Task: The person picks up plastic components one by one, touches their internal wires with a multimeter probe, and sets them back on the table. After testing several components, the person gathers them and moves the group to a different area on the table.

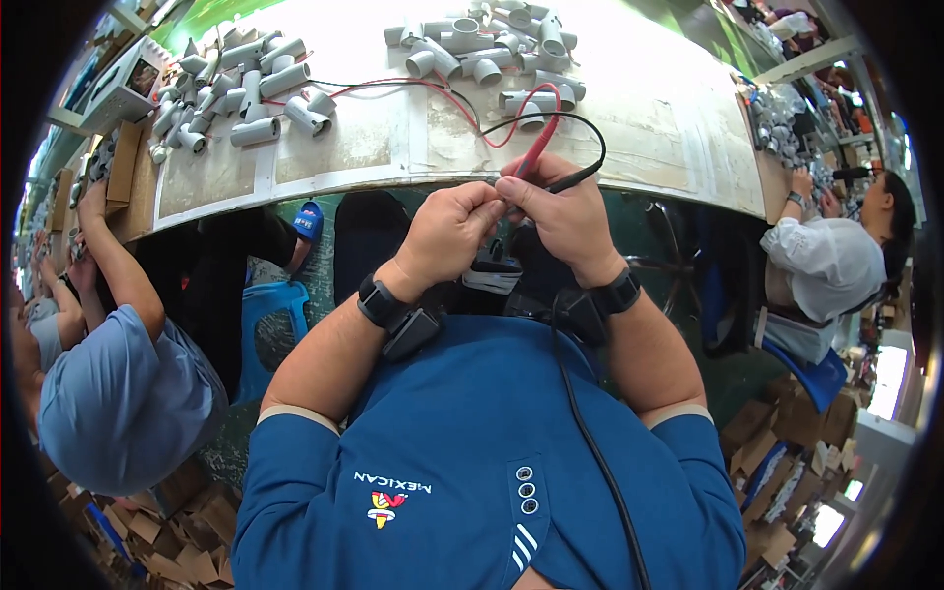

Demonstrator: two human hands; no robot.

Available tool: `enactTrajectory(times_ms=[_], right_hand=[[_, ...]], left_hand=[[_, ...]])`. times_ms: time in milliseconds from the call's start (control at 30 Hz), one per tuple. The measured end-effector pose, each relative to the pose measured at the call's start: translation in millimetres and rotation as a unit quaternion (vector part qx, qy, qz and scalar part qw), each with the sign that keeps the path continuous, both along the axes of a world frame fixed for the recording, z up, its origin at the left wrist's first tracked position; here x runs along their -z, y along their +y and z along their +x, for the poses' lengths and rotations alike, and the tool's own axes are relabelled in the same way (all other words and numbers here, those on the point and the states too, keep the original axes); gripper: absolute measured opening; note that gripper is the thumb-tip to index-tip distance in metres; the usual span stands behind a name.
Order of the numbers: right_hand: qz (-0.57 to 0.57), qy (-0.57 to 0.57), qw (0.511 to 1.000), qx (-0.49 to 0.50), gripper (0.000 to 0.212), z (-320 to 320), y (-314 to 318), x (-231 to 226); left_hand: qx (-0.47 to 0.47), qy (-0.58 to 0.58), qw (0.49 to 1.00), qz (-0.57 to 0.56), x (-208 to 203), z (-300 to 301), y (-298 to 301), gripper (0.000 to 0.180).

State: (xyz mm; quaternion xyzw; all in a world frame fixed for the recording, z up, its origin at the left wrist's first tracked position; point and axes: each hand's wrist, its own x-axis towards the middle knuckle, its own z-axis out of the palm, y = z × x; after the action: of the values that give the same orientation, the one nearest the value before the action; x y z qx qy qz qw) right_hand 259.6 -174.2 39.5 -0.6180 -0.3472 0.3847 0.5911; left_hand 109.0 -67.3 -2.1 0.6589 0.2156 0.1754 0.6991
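My left hand (444,231) is closed in a pinch at the table's near edge; whatever small thing lies between its fingertips is hidden. Touching it, my right hand (575,224) is closed around two test probes. The red probe (537,147) tilts up from between thumb and fingers, and the black probe (580,177) sticks out to the right. Their tips, near my left fingertips, are too small to make out. A red and a black test lead (433,85) loop from the probes and run left across the table.
Grey tubular housings lie in a left pile (256,132) and a far middle pile (462,41) on the worn pale table (669,118). Co-workers sit at the left (128,393) and right (831,261). A blue plastic stool (270,329) stands below the table. Cardboard boxes (777,423) crowd the right.
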Motion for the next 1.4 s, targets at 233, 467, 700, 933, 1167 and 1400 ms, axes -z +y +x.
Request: enactTrajectory(times_ms=[233,467,700,933,1167,1400], right_hand=[[0.013,-0.138,0.987,0.083,0.015,45.8,9.4,14.0],[-0.011,-0.155,0.983,0.096,0.013,66.4,8.8,45.3],[-0.043,-0.255,0.963,0.083,0.014,79.3,16.8,32.1],[-0.031,-0.092,0.990,0.106,0.016,80.7,13.2,28.2],[-0.085,-0.204,0.972,0.074,0.017,80.1,7.7,29.5],[-0.003,-0.115,0.991,0.062,0.019,56.9,33.2,32.8]], left_hand=[[-0.146,-0.016,0.880,0.451,-25.1,27.2,110.2,0.019],[0.044,0.085,0.689,0.718,-23.3,79.1,203.6,0.035],[0.121,0.303,0.656,0.681,-60.5,91.5,202.8,0.061],[0.072,0.237,0.718,0.650,-48.1,80.4,210.8,0.068],[-0.081,0.184,0.899,0.388,-80.9,0.2,144.1,0.068],[-0.112,0.025,0.988,-0.108,-6.6,-60.8,52.9,0.052]])
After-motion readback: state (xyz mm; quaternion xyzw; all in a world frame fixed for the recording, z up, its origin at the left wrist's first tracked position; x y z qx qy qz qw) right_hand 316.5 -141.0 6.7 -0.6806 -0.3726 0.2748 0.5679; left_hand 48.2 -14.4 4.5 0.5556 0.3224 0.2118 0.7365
